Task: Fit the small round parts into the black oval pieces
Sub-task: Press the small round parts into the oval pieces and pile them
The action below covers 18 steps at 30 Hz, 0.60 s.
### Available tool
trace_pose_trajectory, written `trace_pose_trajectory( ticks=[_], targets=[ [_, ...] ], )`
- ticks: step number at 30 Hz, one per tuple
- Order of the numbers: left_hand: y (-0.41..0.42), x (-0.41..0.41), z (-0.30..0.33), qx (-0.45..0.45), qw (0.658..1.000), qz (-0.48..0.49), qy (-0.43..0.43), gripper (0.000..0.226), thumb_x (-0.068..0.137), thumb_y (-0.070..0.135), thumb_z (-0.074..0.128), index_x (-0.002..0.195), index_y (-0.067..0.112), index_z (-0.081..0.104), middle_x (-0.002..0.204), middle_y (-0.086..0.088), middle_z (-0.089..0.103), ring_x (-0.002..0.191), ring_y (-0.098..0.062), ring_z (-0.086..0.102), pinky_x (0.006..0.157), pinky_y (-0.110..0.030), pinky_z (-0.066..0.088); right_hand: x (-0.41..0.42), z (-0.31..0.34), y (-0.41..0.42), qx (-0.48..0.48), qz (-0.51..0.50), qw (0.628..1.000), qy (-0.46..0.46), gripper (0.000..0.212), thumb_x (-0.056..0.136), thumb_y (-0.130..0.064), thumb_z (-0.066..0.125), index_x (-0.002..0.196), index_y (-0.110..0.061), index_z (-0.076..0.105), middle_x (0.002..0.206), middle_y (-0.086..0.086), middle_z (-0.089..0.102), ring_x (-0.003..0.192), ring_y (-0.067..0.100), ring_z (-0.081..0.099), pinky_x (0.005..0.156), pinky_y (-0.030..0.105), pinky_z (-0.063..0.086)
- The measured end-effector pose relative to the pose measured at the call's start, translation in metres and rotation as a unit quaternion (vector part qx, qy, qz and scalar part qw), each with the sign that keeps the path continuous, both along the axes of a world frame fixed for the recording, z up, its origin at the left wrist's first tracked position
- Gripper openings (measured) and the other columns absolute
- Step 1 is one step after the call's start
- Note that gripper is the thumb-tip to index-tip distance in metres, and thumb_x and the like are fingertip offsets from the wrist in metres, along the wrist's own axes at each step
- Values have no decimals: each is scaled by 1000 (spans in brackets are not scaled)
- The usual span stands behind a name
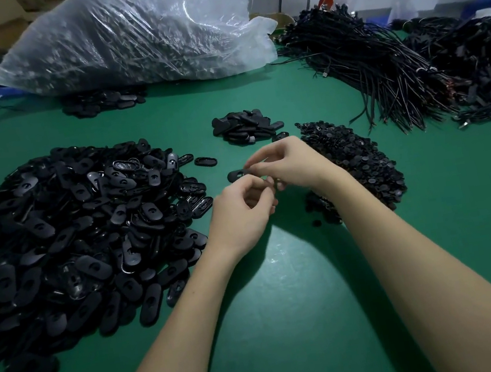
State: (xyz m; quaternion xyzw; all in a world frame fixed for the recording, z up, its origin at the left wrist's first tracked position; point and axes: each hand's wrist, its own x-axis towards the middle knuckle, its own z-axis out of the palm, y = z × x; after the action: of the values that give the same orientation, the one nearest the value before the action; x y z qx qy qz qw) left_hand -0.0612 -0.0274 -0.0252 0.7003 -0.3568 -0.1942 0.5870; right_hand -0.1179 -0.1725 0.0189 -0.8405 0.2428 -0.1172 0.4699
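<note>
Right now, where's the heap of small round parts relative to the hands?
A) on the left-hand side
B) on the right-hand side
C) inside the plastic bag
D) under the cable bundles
B: the heap of small round parts lies by the right hand; the big pile of black oval pieces is by the left hand.

Green table [286,292] w/ big heap of black oval pieces [68,233]; right of it, small round parts pile [353,165]; behind, plastic sack [131,40], cable bundles [380,68].
</note>
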Motion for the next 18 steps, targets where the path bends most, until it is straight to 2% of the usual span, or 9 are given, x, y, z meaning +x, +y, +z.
trace_pose_trajectory(
  ticks=[4, 7, 9, 13, 15, 18],
  targets=[
    [1, 3, 0, -15, 999, 30, 21, 5, 94, 20, 65, 91, 23, 63, 79, 2, 75, 76, -15, 74, 85, -45, 60, -20, 3, 1, 88, -53, 992, -74, 16, 94, -8, 65, 98, -14, 79, 87, 4, 79, 60, 8, 57, 54, 19, 50],
    [0, 4, 0, -21, 998, 50, 39, 17, 93, 22, 65, 93, 25, 48, 83, 1, 72, 71, -15, 74, 81, -46, 60, -33, -1, 3, 111, -76, 985, -109, 20, 96, -5, 61, 95, -12, 80, 87, 2, 77, 57, 8, 56, 52, 19, 49],
    [0, 4, 1, -30, 997, 50, 53, 21, 94, 23, 66, 97, 25, 46, 93, 2, 68, 71, -16, 75, 81, -45, 61, -40, -2, 4, 120, -89, 982, -113, 23, 97, -5, 58, 93, -12, 80, 89, 4, 77, 57, 8, 56, 53, 19, 50],
    [2, 6, 3, -43, 997, 3, 63, 20, 96, 20, 66, 115, 25, 60, 102, 3, 70, 78, -16, 75, 75, -31, 61, -45, 1, 5, 108, -54, 990, -72, 25, 97, -3, 57, 96, -10, 81, 91, 10, 77, 59, 9, 56, 58, 21, 54],
    [4, 9, 6, -53, 994, -21, 98, 15, 100, 13, 60, 109, 18, 69, 98, -1, 75, 79, -16, 73, 72, -25, 58, -46, 3, 4, 89, -38, 993, -64, 24, 97, -3, 57, 96, -9, 81, 88, 15, 74, 60, 9, 57, 61, 22, 55],
    [6, 13, 11, -58, 986, -35, 155, 22, 102, 11, 52, 99, 14, 73, 93, -3, 77, 75, -14, 70, 67, -19, 54, -47, 6, 4, 71, -11, 996, -48, 19, 98, -3, 61, 98, -8, 80, 78, 15, 67, 63, 10, 60, 64, 23, 59]
  ],
)
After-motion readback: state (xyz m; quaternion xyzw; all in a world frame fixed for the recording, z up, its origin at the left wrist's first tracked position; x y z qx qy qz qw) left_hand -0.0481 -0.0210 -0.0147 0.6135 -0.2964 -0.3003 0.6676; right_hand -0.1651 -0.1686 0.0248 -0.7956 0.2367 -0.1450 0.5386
